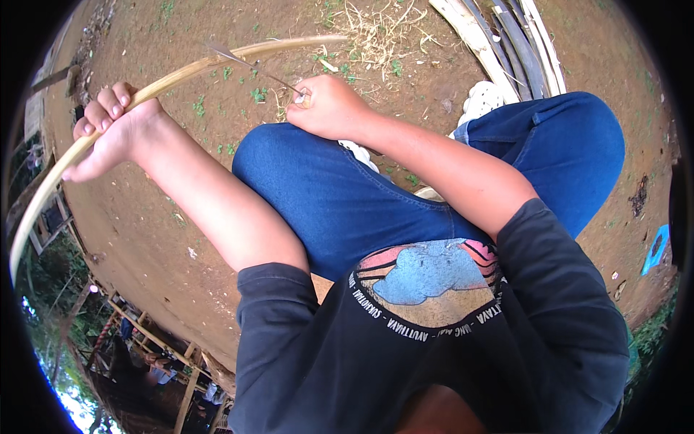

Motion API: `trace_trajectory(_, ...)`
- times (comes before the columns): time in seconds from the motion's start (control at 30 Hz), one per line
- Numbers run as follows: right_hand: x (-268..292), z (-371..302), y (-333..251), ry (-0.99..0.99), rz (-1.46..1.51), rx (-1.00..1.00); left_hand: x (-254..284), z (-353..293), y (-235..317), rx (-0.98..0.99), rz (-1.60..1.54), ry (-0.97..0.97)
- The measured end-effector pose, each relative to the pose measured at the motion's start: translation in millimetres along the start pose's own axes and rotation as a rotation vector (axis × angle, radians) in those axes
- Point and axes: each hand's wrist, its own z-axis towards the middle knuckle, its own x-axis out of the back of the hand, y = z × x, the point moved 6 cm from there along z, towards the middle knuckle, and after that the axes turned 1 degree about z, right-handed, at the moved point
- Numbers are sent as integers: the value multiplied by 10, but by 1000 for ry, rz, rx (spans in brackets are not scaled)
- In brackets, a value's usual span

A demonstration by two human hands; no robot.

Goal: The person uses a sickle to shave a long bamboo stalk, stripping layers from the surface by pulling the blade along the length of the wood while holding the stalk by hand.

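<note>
My left hand (119,130) is closed around a long pale strip (181,76) of wood or bamboo, its fingers wrapped over the top. The strip runs from the far left rim, past that hand, to the upper middle, and appears curved. In my right hand (331,108), held just above my bent knee, is a knife. The fist hides most of its handle. The thin knife blade (256,67) points up and left, and its end crosses the strip beyond my left hand. Whether the edge bites into the strip, I cannot tell.
Curly pale shavings (379,36) lie on the brown dirt beyond my hands. A bundle of split strips (506,47) rests at the upper right, beside a white shoe (483,100). A blue plastic object (656,249) is at the far right. Wooden rails (155,336) stand at the lower left.
</note>
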Motion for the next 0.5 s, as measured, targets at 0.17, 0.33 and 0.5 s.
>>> trace_trajectory(0.17, 132, 73, 91, 5, -36, 6, -11, -31, 102, 15, -80, 39)
trace_trajectory(0.33, 384, 177, 1043, 32, -235, -252, -105, -35, 309, -36, -87, -45)
trace_trajectory(0.5, 71, 114, 194, 13, -65, -34, -131, -95, 44, 7, -23, 9)
